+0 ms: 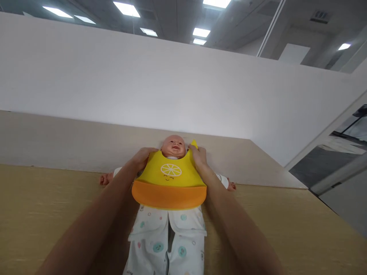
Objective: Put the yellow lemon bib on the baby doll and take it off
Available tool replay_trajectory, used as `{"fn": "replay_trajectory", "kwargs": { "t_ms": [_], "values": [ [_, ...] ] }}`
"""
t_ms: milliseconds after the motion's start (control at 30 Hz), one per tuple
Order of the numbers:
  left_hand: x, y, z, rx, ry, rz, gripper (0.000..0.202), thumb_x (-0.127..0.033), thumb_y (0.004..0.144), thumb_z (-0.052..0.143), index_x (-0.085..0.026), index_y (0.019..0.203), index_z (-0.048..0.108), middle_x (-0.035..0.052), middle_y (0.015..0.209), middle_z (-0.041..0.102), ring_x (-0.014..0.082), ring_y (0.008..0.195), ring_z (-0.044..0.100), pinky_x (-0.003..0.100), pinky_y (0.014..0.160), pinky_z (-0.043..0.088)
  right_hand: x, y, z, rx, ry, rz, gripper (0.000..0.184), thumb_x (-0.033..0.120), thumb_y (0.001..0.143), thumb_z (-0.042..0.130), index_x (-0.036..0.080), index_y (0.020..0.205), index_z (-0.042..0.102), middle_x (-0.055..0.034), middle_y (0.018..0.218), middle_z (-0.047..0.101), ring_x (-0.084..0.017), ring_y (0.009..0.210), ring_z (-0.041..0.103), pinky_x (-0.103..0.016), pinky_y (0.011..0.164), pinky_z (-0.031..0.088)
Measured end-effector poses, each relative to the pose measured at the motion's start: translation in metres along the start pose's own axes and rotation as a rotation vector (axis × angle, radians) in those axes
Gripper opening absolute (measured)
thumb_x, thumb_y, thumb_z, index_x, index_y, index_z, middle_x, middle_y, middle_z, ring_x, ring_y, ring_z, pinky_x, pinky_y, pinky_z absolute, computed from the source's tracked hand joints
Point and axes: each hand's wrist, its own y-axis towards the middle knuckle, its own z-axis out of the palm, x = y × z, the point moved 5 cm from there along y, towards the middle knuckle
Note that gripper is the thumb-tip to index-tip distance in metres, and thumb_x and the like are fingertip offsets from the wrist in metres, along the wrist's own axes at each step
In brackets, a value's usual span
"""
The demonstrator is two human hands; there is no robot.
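A baby doll (173,145) lies on its back, arms spread to both sides, dressed in white clothes with printed trousers (160,236). Over its chest lies a yellow silicone bib (183,173) with a citrus slice print and an orange catch pocket (169,195). My left hand (144,154) grips the bib's upper left corner beside the doll's neck. On the other side, my right hand (199,156) holds the upper right corner, and a yellow strap end sticks up above its fingers. The left strap end is hidden.
The doll lies on a wood-toned tabletop (63,206), its head on a paler strip (71,141) along the back. A white partition (143,84) rises behind, with glass above it. The table's edge runs off at the right, beside a grey area (321,164).
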Motion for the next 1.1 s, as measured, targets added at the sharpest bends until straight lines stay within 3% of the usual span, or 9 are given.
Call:
{"fn": "replay_trajectory", "kwargs": {
  "t_ms": [133, 400, 533, 633, 767, 967, 1100],
  "values": [
    [0.003, 0.004, 0.002, -0.013, -0.057, -0.004, 0.011, -0.021, 0.059, 0.063, -0.014, 0.067, 0.061, 0.0062, 0.058, 0.066, 0.0198, 0.052, 0.062, 0.030, 0.052, 0.050, -0.007, 0.005, 0.007, 0.028, 0.172, 0.123, 0.014, 0.027, 0.066, 0.058, 0.015, 0.074, 0.062, 0.0005, 0.050, 0.057, -0.014, 0.047, 0.051, -0.026, 0.048, 0.040],
    [0.008, 0.003, 0.004, -0.105, 0.076, -0.115, 0.024, -0.038, 0.062, 0.063, -0.017, 0.071, 0.061, 0.0057, 0.058, 0.067, 0.0227, 0.049, 0.061, 0.032, 0.046, 0.048, -0.022, 0.001, 0.018, 0.119, 0.223, 0.346, 0.010, 0.018, 0.067, 0.057, 0.014, 0.075, 0.060, 0.0004, 0.051, 0.056, -0.016, 0.050, 0.054, -0.027, 0.050, 0.043],
    [0.009, 0.002, 0.012, -0.007, 0.002, -0.133, 0.023, -0.036, 0.065, 0.057, -0.015, 0.075, 0.063, 0.0071, 0.061, 0.068, 0.0227, 0.050, 0.062, 0.032, 0.048, 0.050, -0.032, -0.001, 0.024, 0.204, 0.294, 0.447, 0.014, 0.021, 0.074, 0.053, 0.013, 0.084, 0.060, 0.0003, 0.053, 0.058, -0.015, 0.051, 0.055, -0.027, 0.053, 0.046],
    [0.011, 0.003, 0.015, 0.074, -0.066, -0.133, 0.029, -0.035, 0.067, 0.052, -0.013, 0.081, 0.064, 0.0082, 0.062, 0.069, 0.0233, 0.053, 0.063, 0.033, 0.050, 0.051, -0.034, -0.004, 0.024, 0.197, 0.303, 0.491, 0.012, 0.021, 0.075, 0.052, 0.014, 0.082, 0.058, 0.0003, 0.052, 0.058, -0.015, 0.048, 0.054, -0.027, 0.053, 0.046],
    [0.011, 0.004, 0.014, 0.131, -0.153, -0.077, 0.036, -0.038, 0.072, 0.051, -0.011, 0.092, 0.065, 0.0089, 0.069, 0.071, 0.0249, 0.061, 0.067, 0.035, 0.057, 0.053, -0.029, -0.005, 0.022, 0.173, 0.341, 0.476, 0.011, 0.018, 0.076, 0.050, 0.014, 0.080, 0.059, -0.0008, 0.052, 0.060, -0.015, 0.048, 0.054, -0.026, 0.055, 0.047],
    [0.013, 0.003, 0.011, 0.199, -0.236, -0.005, 0.040, -0.032, 0.076, 0.052, -0.011, 0.109, 0.062, 0.0089, 0.084, 0.073, 0.0269, 0.079, 0.069, 0.039, 0.076, 0.054, -0.023, -0.006, 0.027, 0.262, 0.319, 0.484, 0.012, 0.018, 0.074, 0.052, 0.013, 0.079, 0.062, -0.0010, 0.050, 0.059, -0.016, 0.050, 0.056, -0.028, 0.056, 0.049],
    [0.015, 0.002, 0.012, 0.257, -0.247, -0.013, 0.045, -0.027, 0.075, 0.054, -0.010, 0.116, 0.059, 0.0111, 0.093, 0.073, 0.0286, 0.085, 0.069, 0.042, 0.082, 0.052, -0.019, -0.001, 0.033, 0.343, 0.272, 0.338, 0.009, 0.019, 0.071, 0.058, 0.013, 0.073, 0.064, -0.0024, 0.048, 0.057, -0.018, 0.054, 0.058, -0.029, 0.057, 0.049]
  ]
}}
